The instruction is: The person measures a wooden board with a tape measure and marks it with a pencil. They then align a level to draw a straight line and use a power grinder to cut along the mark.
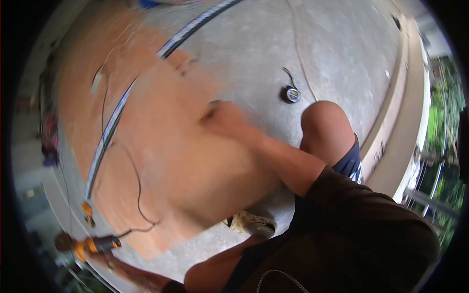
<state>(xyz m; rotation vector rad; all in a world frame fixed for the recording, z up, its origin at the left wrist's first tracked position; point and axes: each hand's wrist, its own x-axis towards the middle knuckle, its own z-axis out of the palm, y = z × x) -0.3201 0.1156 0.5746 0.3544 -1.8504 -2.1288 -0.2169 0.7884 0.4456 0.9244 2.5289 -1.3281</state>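
**Crouched over the board, one hand out, one hand back**

Broadly, the biggest thing under me is the concrete floor [342, 44], grey and rough, running out to a raised kerb at the far edge. On it lies a wide orange-brown plywood sheet [161, 161], flat, filling most of the space in front of me. I'm squatting at its corner, my bare knee [325, 122] up beside my arm and my shoe [254, 224] planted just off the sheet's edge, which keeps my weight low and lets me lean across the panel.

A long metal straightedge [110, 132] lies across the sheet, curving in this lens from the lower left up toward the top of the view; it sits flat on the wood as a guide line would. A thin dark cord [139, 195] trails over the board down to a yellow power tool [95, 244] lying at the sheet's lower edge.

My right hand [222, 119] reaches out over the plywood near its far edge, blurred, so I cannot tell whether it is clenched or loose, or holding anything. My left hand [124, 273] is low at the bottom, just beside the power tool; its grip is also unclear.

Smallest, a tape measure [291, 94] sits alone on the concrete beyond my knee, apart from the board.
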